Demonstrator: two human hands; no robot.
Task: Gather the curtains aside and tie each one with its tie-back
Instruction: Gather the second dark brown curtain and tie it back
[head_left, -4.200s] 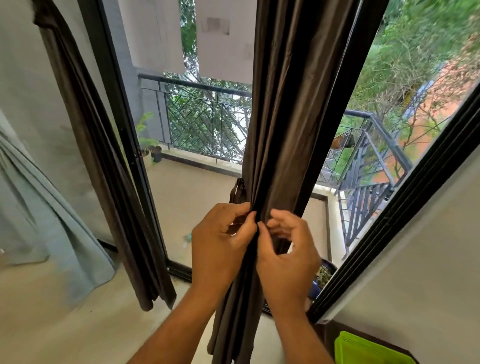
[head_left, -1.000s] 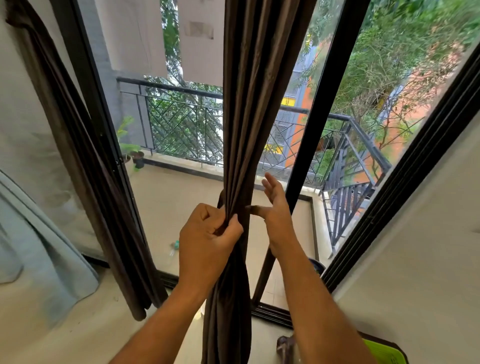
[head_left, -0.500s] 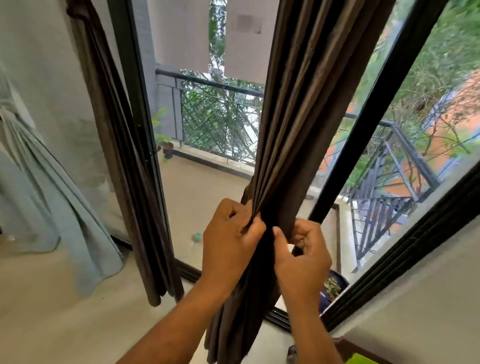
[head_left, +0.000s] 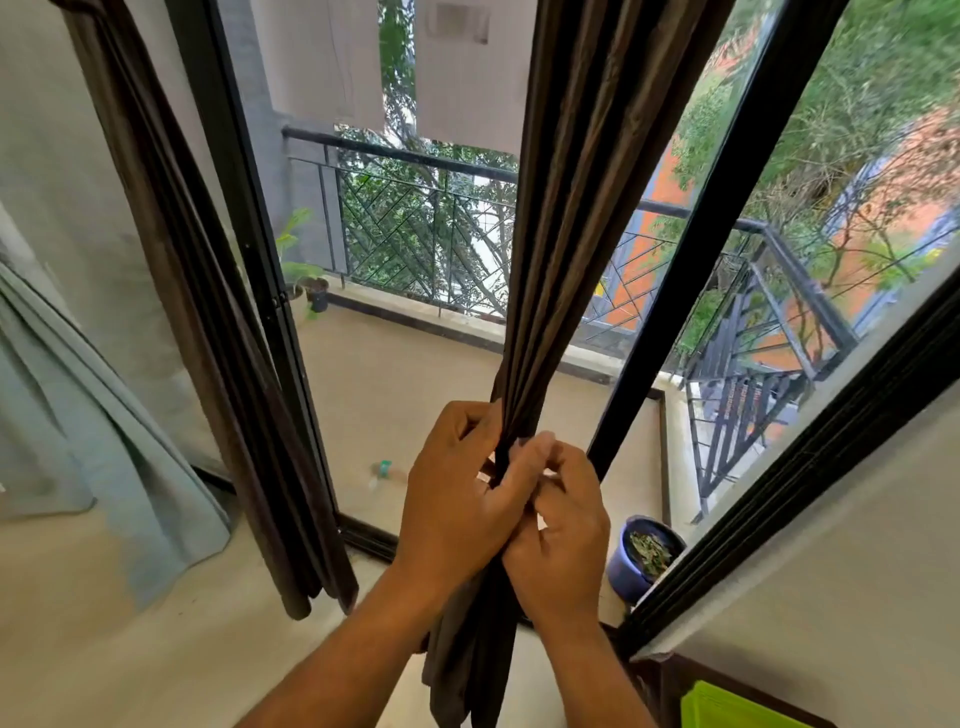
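The brown curtain (head_left: 576, 218) is bunched into a narrow column just left of the black window post (head_left: 691, 270), which serves as the landmark here. The bundle is clamped at waist height by the left hand (head_left: 460, 499), whose fingers are curled tight around the folds, while the right hand (head_left: 563, 540) is pressed against it from the post side, its fingertips (head_left: 540, 449) pinched on something small at the gather. Whether that is the tie-back cannot be told, since no band is clearly seen. A slip is judged the main risk: if either grip is eased before a band is closed, the pleats would be expected to fan out. The loose tail below the hands could also be left outside the tie. Well left of the post, a second brown curtain (head_left: 208, 322) hangs with no tie visible, so half the task is judged undone.
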